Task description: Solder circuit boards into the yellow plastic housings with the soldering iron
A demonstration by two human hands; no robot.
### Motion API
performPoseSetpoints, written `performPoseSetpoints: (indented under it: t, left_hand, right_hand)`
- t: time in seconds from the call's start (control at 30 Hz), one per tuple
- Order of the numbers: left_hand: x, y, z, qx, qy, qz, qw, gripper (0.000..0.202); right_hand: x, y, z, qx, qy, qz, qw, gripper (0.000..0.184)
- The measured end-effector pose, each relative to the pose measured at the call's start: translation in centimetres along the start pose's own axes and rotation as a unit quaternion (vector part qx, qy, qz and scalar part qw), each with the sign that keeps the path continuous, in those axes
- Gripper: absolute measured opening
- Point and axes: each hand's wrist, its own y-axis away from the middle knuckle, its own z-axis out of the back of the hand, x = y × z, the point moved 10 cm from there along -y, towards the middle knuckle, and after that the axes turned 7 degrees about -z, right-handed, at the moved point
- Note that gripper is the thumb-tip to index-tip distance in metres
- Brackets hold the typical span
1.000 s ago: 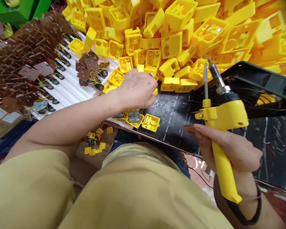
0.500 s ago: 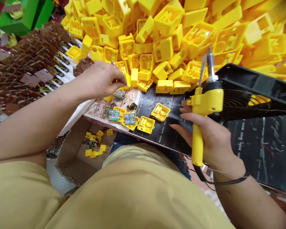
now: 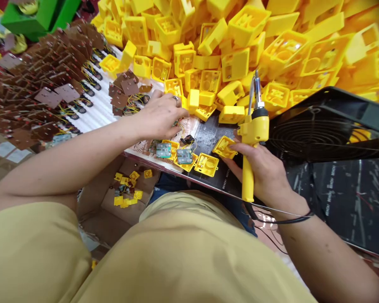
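Observation:
My right hand (image 3: 265,174) grips the handle of a yellow soldering gun (image 3: 252,139), tip pointing up and away; its fingertips touch a small yellow housing (image 3: 223,147) on the black mat (image 3: 214,134). My left hand (image 3: 159,115) is closed, fingers curled down on small parts at the mat's left edge; what they pinch is hidden. Just below that hand lie two green circuit boards (image 3: 174,152) set in yellow housings, and another open yellow housing (image 3: 206,164).
A big heap of yellow plastic housings (image 3: 240,38) fills the back. Brown circuit boards with wires (image 3: 44,92) cover the left. A black fan (image 3: 322,130) stands at right. A cardboard box with small yellow parts (image 3: 126,193) sits below the bench edge. Green bin (image 3: 34,14) far left.
My right hand has brought the soldering gun left and down toward the housings on the mat. My left hand went left, then came back to the mat's left edge.

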Motion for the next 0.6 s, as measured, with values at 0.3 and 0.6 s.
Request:
performPoseSetpoints:
  t: [0.3, 0.6]
  left_hand:
    - [2.5, 0.6, 2.0, -0.084, 0.174, 0.064, 0.979, 0.021]
    - [-0.5, -2.5, 1.5, -0.088, 0.438, 0.071, 0.892, 0.021]
  right_hand:
    - [-0.9, 0.3, 0.3, -0.021, -0.03, -0.03, 0.999, 0.037]
    - [-0.1, 0.4, 0.0, -0.007, -0.015, -0.011, 1.0, 0.032]
